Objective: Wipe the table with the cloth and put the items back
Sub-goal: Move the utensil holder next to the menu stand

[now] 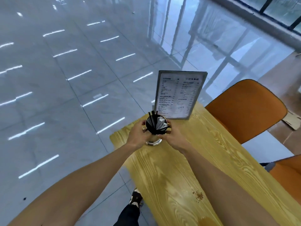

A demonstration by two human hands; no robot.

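a metal cup (154, 141) of straws (153, 122) is being clasped on the bench (171, 176) by left hand (138, 136) and right hand (175, 137), fingers pinching its sides, near the menu (180, 95).

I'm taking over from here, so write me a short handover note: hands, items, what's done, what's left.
Left hand and right hand: both in a grip on the metal straw holder, which stands on the far end of the wooden table.
Menu stand: upright just behind the holder.
Cloth: not in view.
Brown spots are on the near tabletop, so wiping may be unfinished.
Left: release the holder, check those spots.
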